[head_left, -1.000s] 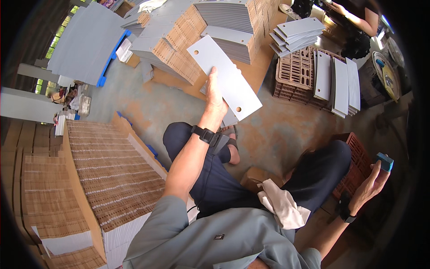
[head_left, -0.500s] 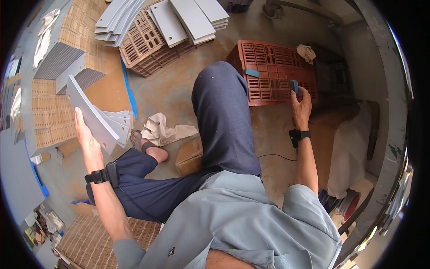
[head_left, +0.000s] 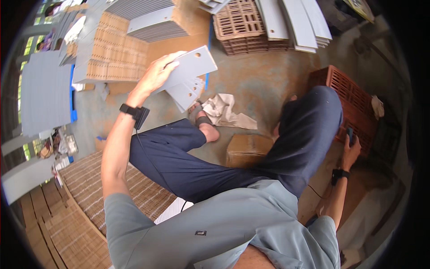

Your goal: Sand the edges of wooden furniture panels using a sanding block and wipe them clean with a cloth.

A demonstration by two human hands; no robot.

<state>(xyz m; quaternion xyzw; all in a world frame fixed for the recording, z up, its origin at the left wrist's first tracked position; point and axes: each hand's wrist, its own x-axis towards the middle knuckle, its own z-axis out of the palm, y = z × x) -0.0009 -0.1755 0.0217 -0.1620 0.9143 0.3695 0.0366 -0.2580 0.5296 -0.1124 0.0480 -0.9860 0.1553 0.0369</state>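
My left hand (head_left: 157, 76) grips a flat grey panel (head_left: 190, 67) by its left end; a round hole shows near the panel's far corner. Below and partly behind it, several similar grey panels (head_left: 186, 93) lie fanned out low near my foot. My right hand (head_left: 352, 150), off to the right beside the reddish-brown plastic crate (head_left: 342, 83), is closed around a small dark blue block (head_left: 350, 132). Most of that block is hidden by the fingers, and my knee covers part of the crate.
Tall stacks of grey panels with brown edges (head_left: 117, 51) stand at the far left. Another crate (head_left: 239, 22) bears more grey panels (head_left: 293, 22) at the back. A cream cloth (head_left: 224, 110) and a cardboard box (head_left: 248, 149) lie between my legs. A woven mat surface (head_left: 118, 186) is lower left.
The view has turned left, so the surroundings sit further right. My left hand has swung the panel from steeply tilted to a flatter pose. My right hand still holds the blue block.
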